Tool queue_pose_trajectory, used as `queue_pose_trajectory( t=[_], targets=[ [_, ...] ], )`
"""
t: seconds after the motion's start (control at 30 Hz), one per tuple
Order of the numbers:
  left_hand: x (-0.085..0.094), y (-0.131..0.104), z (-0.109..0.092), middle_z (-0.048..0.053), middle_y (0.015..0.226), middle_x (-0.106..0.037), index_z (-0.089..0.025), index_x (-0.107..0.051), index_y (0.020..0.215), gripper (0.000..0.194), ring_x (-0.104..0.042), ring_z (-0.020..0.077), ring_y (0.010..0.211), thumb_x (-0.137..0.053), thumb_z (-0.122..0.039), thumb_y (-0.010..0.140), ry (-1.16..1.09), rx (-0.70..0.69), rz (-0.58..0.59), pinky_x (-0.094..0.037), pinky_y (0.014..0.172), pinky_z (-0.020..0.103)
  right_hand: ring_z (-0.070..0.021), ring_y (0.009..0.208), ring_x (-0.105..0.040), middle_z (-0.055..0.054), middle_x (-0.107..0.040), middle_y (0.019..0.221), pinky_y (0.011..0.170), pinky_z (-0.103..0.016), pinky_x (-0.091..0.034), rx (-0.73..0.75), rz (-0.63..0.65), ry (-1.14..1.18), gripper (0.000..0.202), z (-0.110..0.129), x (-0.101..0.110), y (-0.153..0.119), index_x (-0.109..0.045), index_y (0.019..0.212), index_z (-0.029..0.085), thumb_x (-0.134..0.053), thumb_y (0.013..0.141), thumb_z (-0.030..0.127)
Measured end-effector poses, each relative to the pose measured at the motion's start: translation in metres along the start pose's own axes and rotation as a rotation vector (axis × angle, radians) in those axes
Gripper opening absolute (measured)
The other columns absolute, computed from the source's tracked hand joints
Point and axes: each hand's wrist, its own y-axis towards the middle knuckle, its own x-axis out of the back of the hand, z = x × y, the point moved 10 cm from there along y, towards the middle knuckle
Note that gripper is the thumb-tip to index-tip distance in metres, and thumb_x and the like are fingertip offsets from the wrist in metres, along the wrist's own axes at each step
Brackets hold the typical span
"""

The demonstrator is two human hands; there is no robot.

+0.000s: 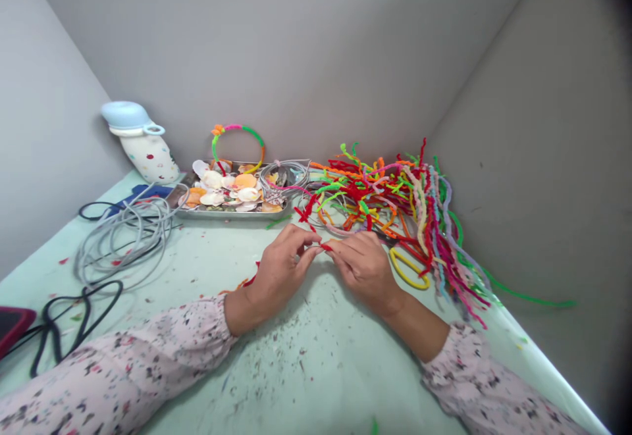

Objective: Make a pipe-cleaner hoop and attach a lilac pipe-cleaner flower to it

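Note:
Between my two hands, just above the middle of the table, is a red pipe cleaner. My left hand pinches it between thumb and forefinger. From the other side my right hand grips it, fingers curled and nearly touching the left fingertips. A red twisted piece stands up just behind the left fingers; whether it joins the held one I cannot tell. Red and orange pipe cleaner ends show beside my left wrist, partly hidden by it.
Behind my right hand lies a tangled heap of coloured pipe cleaners, with yellow-handled scissors beside it. A metal tray of shells stands at the back, a pipe cleaner ring on it. Grey cable and a bottle are left.

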Motion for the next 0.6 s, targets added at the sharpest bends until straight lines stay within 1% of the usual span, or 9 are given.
queue_pose_trajectory(
  t=[0.2,0.4,0.5,0.6],
  targets=[
    [-0.0002,0.0015,-0.0015,0.003,0.083,-0.059,-0.020,-0.064,0.090,0.009,-0.055,0.0147,0.077,-0.056,-0.023,0.088,0.024,-0.014,0.010,-0.045,0.069,0.027,-0.0200,0.092,-0.062,-0.004,-0.068,0.077,0.081,-0.034,-0.039,-0.004,-0.014,-0.004,0.018,-0.0003,0.0024,0.0003,-0.067,0.099,0.020,-0.051,0.091,0.020],
    [-0.0039,0.0010,-0.0025,0.002,0.080,-0.057,-0.018,-0.062,0.086,0.011,-0.054,0.0142,0.075,-0.052,-0.022,0.090,0.051,-0.001,0.063,-0.042,0.069,0.027,-0.0205,0.093,-0.061,-0.004,-0.068,0.077,0.081,-0.035,-0.039,0.007,-0.001,-0.012,0.017,0.0009,0.0010,0.0002,-0.066,0.098,0.020,-0.051,0.091,0.020],
    [-0.0034,0.0006,-0.0024,0.002,0.079,-0.057,-0.018,-0.062,0.085,0.011,-0.054,0.0143,0.075,-0.053,-0.023,0.089,0.039,0.006,0.052,-0.042,0.069,0.027,-0.0198,0.091,-0.061,-0.004,-0.068,0.078,0.082,-0.035,-0.039,0.002,0.002,-0.013,0.017,0.0001,0.0002,-0.0003,-0.066,0.098,0.020,-0.051,0.091,0.020],
    [-0.0025,0.0003,-0.0007,0.002,0.081,-0.058,-0.019,-0.063,0.088,0.010,-0.054,0.0136,0.073,-0.054,-0.024,0.088,0.027,0.024,0.031,-0.042,0.067,0.026,-0.0193,0.089,-0.061,-0.004,-0.068,0.078,0.080,-0.034,-0.038,-0.005,-0.006,-0.015,0.018,-0.0013,0.0005,-0.0007,-0.067,0.099,0.020,-0.050,0.092,0.021]
  ],
)
